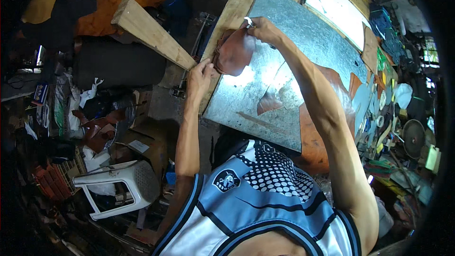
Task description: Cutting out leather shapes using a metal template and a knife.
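A rounded piece of reddish-brown leather point(235, 53), slightly blurred and with uneven edges showing at its left side, is over the left edge of the metal-topped table point(279, 23). My left hand point(200, 78) pinches its lower left edge between thumb and fingers. At its upper right edge, my right hand point(263, 30) is closed, with a small white thing point(248, 21) sticking out by the fingertips. That white thing is too small to name. Whether the right fingers also touch the leather is hard to make out.
A wooden beam point(154, 33) juts out left of my left hand. Leather offcuts point(271, 103) and a larger brown hide point(313, 132) lie on the table. Beyond it glows a white lit panel point(335, 9). A white plastic stool point(142, 180) lies at the lower left among clutter.
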The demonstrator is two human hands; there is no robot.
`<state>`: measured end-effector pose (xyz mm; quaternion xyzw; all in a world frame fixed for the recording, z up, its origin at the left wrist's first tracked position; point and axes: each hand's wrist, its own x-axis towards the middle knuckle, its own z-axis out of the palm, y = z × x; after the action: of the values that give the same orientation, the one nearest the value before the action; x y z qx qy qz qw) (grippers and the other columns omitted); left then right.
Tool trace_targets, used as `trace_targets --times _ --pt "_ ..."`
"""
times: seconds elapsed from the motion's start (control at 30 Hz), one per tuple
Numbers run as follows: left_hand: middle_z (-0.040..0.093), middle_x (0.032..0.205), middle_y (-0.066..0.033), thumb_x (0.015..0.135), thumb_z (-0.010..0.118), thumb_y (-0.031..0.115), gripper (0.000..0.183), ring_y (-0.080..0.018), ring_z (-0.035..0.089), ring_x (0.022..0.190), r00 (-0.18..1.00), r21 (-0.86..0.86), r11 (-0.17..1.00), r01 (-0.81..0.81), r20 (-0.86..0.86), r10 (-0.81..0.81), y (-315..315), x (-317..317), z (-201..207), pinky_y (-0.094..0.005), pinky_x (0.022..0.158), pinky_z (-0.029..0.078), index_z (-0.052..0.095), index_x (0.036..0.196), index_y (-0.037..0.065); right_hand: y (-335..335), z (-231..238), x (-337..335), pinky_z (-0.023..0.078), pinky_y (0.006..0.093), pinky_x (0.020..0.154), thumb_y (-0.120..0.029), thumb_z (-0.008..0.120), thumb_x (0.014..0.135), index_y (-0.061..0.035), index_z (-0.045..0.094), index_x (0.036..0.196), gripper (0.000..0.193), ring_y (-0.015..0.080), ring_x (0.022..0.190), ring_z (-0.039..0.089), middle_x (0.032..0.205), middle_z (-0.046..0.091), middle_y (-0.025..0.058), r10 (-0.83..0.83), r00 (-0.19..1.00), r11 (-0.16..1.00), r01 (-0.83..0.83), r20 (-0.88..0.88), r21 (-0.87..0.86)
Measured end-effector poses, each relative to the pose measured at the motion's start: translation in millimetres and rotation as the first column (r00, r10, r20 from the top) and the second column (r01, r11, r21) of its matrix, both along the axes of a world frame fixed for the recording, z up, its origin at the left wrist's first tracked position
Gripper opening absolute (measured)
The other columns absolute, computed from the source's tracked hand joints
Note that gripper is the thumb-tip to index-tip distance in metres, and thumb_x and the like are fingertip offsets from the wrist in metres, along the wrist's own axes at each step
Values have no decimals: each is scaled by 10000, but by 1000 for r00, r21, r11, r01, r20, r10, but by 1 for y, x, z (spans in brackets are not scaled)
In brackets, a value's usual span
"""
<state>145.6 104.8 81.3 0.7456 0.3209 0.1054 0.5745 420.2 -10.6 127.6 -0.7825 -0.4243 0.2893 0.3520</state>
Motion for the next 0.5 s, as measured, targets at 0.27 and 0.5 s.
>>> trace_targets --times 0.27,0.5 --pt "669 1091 -212 945 593 216 372 -333 678 896 984 154 981 119 -147 -97 -92 -30 28 -375 835 528 611 1220 -36 -97 -22 -9 506 457 809 -190 548 840 -75 611 1254 435 387 899 656 977 669 246 -329 864 921 383 382 -72" --pt "543 1270 -258 867 669 170 401 -417 513 1184 853 604 686 405 21 -522 -160 18 -4 -442 986 442 588 1204 -31 -324 -13 -18 498 476 804 -230 571 834 -50 655 1173 393 416 901 642 940 664 249 -581 597 566 785 553 -252"
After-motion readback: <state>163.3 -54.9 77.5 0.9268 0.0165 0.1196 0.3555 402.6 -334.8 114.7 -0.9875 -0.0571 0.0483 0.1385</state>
